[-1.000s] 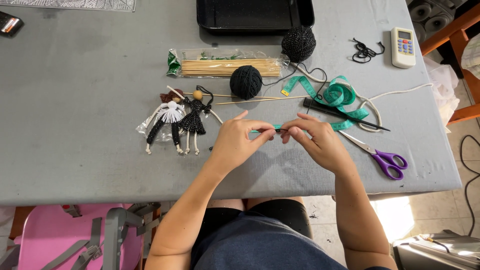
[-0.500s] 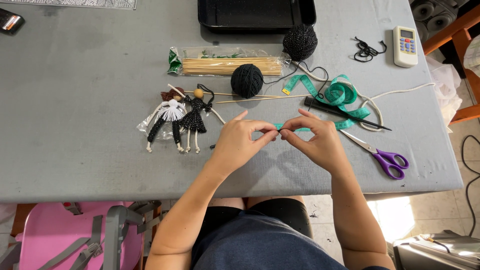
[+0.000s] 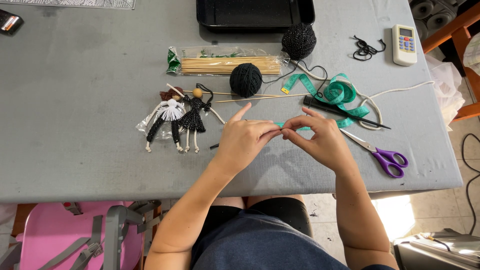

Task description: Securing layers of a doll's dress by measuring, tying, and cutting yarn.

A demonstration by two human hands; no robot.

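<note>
Teal measuring tape [image 3: 334,95] lies on grey counter [image 3: 80,100]; our left hand [image 3: 245,140] and right hand [image 3: 320,140] meet over its near end, fingers of both pinched together on something small, too tiny to tell. Two yarn dolls [image 3: 177,117] just left; purple scissors [image 3: 382,155] right; black yarn ball [image 3: 245,80] beyond.

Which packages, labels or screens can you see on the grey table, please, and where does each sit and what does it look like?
Skewer packet: clear plastic sleeve with a green end, long and flat, full of pale wooden sticks, lying behind the two yarn dolls.
Remote control: white, oblong, small screen above coloured buttons, far right corner.
Dark device: small and black, far left edge; partly cut off, any screen unclear.
</note>
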